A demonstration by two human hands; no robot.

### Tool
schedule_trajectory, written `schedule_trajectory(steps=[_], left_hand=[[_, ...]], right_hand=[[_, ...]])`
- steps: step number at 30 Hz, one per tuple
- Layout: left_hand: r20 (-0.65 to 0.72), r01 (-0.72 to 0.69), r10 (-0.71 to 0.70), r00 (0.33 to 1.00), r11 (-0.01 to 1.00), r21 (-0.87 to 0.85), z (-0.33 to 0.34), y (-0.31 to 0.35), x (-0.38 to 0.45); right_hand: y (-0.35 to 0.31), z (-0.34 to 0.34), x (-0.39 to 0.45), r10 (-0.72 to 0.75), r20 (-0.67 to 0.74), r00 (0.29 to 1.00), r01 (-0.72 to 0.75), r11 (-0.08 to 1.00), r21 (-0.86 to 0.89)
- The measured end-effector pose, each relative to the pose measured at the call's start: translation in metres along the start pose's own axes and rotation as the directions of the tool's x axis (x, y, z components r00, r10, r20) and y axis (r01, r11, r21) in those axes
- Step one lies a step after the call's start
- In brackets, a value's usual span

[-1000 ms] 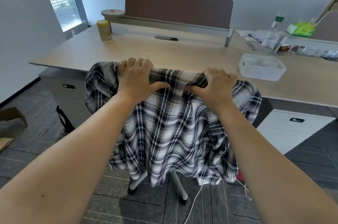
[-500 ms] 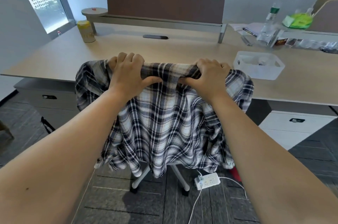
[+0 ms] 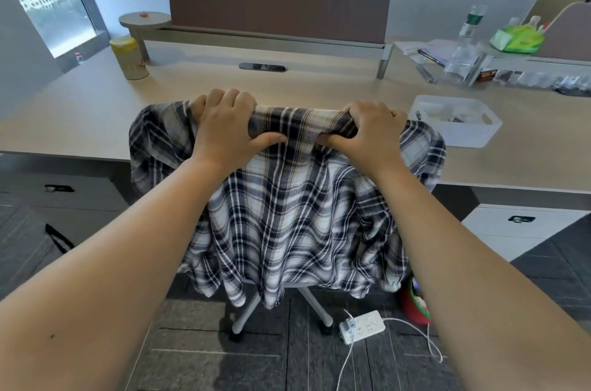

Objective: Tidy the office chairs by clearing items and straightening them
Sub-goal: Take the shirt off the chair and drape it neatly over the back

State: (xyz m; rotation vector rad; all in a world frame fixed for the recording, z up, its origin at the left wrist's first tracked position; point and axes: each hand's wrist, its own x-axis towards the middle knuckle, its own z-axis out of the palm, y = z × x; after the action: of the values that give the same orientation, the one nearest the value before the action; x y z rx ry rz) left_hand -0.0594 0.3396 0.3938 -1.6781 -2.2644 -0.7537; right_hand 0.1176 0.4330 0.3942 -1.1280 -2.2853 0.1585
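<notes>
The left hand (image 3: 225,131) and right hand (image 3: 367,135) are gripping the top of the chair back, fingers curled over the plaid shirt (image 3: 287,215) draped on it, just short of the tabletop (image 3: 319,87). Straightening appears underway; clearing the shirt is likely remaining, requiring a lift.

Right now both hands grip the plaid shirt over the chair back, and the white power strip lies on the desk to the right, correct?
Not quite. Left hand and right hand do grip the plaid shirt over the chair back, but the head view shows the white power strip on the floor, right of the chair base, not on the desk.
</notes>
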Motion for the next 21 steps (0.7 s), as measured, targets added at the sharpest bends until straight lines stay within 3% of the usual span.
schedule_trajectory(steps=[9, 14, 18, 21], left_hand=[[0.113, -0.006, 0.014, 0.993, 0.997, -0.075, -0.013, 0.015, -0.010], [0.074, -0.136, 0.149, 0.986, 0.978, -0.161, -0.019, 0.053, -0.026], [0.097, -0.261, 0.295, 0.951, 0.929, -0.264, -0.012, 0.106, -0.043], [0.192, -0.321, 0.412, 0.891, 0.870, -0.374, 0.001, 0.157, -0.058]], right_hand=[[-0.008, -0.016, -0.015, 0.056, 0.094, 0.994, -0.052, 0.998, -0.038], [0.003, -0.050, -0.054, 0.190, -0.057, 0.980, -0.176, 0.966, 0.191], [0.032, -0.088, -0.105, 0.346, -0.051, 0.937, -0.327, 0.918, 0.224], [0.060, -0.120, -0.153, 0.480, -0.080, 0.874, -0.455, 0.865, 0.211]])
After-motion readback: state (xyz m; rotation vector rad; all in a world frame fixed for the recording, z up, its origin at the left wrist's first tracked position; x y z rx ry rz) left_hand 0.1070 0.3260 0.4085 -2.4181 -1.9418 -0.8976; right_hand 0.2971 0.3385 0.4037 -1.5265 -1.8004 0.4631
